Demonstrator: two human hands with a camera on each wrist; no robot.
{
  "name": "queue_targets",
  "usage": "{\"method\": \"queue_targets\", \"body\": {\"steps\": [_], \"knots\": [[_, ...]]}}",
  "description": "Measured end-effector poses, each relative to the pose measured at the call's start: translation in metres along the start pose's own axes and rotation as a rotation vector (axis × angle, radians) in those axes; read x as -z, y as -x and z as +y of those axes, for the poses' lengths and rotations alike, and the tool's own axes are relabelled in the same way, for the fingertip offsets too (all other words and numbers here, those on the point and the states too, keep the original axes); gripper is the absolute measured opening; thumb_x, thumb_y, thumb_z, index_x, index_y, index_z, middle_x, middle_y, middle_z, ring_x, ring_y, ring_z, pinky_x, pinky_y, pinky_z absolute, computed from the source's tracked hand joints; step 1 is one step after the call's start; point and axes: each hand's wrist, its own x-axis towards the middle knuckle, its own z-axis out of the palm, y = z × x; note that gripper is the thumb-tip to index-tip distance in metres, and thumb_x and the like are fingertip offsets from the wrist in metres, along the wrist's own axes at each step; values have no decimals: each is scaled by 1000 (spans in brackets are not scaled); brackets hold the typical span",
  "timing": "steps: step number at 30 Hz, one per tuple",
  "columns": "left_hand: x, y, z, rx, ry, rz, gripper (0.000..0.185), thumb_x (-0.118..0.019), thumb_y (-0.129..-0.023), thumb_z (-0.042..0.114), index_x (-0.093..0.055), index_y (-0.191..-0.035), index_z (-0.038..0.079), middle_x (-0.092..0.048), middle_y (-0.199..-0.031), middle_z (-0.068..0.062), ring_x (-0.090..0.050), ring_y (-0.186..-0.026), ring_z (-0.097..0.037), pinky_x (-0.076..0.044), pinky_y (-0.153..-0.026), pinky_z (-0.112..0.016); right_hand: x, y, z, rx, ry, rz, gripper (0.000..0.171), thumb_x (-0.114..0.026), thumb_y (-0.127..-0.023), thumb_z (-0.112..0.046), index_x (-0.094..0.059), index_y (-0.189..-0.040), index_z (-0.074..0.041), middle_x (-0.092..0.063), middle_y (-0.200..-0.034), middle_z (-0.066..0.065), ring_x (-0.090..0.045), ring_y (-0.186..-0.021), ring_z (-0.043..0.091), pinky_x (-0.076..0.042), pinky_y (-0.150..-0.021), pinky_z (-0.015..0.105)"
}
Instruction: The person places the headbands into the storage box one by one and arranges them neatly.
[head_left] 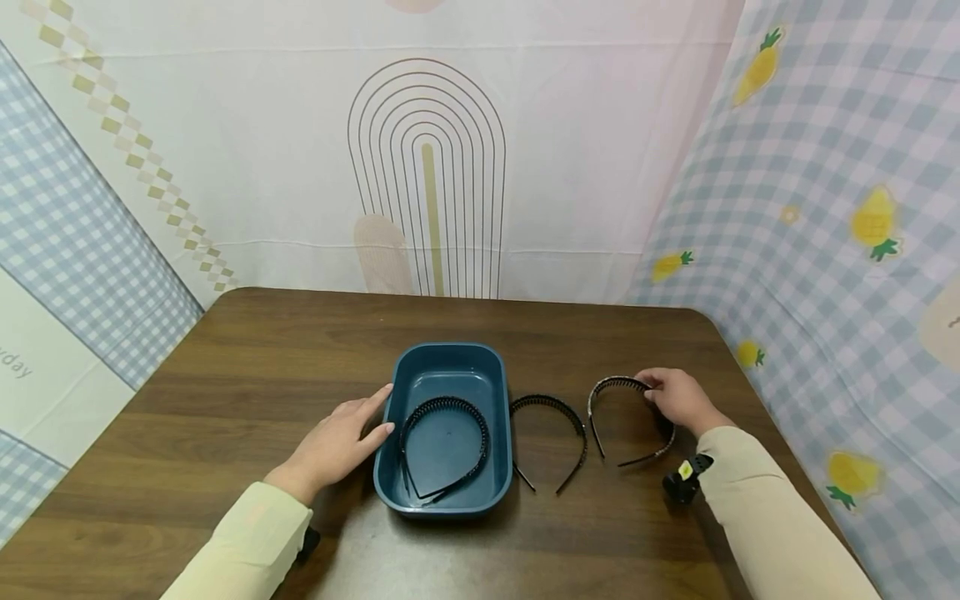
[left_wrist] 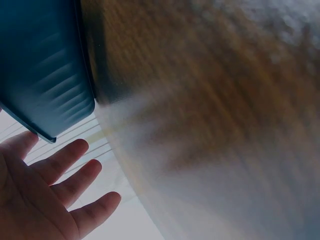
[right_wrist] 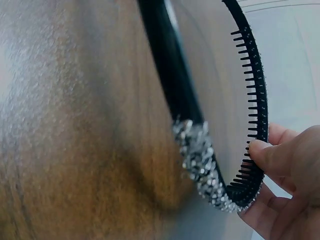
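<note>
A blue plastic basin (head_left: pixel 450 379) stands on the table, with black toothed headband loops (head_left: pixel 485 433) lying inside; I cannot tell whether they are one or two. My left hand (head_left: pixel 333 442) touches the basin's left rim with extended fingers; in the left wrist view its fingers (left_wrist: pixel 75 190) are spread beside the basin's ribbed wall (left_wrist: pixel 55 85). Over at the right, my right hand (head_left: pixel 681 398) pinches a black headband (head_left: pixel 617 381) between thumb and fingers. In the right wrist view this headband (right_wrist: pixel 257 95) shows comb teeth inside and silvery glitter outside. Another black headband (head_left: pixel 552 401) lies just right of the basin.
The brown wooden table (head_left: pixel 315 333) has rounded far corners. Behind it hangs a white patterned cloth (head_left: pixel 585 150); a blue checked cloth with pineapples (head_left: pixel 825 275) borders the right side. A black wrist device (head_left: pixel 684 481) sits at the right cuff.
</note>
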Motion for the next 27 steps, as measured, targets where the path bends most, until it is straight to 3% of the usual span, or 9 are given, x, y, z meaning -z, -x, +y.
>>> {"method": "queue_targets", "body": {"steps": [14,18,27], "knots": [[-1,0,-1,13,4,-6,64,-50,-99,40,-29,-153,14,-46,-144,-20,-41,-132,-41,-36,-104,-59,2,-1,-16,35,-27,55,24,-58,-93,1,-61,-116,7,-62,-112,27,-57,-104,44,-49,-78,51],[-2,0,-1,10,7,-3,64,-50,-99,40,-29,-153,14,-46,-144,-20,-41,-132,-41,-36,-104,-59,3,-2,-25,28,-46,61,26,-56,-94,1,-60,-120,6,-60,-118,27,-57,-108,44,-49,-78,51],[-1,0,0,8,10,1,64,-51,-99,39,-29,-153,14,-46,-144,-19,-41,-132,-42,-36,-104,-60,7,-4,-49,47,-72,56,27,-56,-95,-1,-59,-121,5,-60,-117,26,-57,-107,43,-49,-79,51]]}}
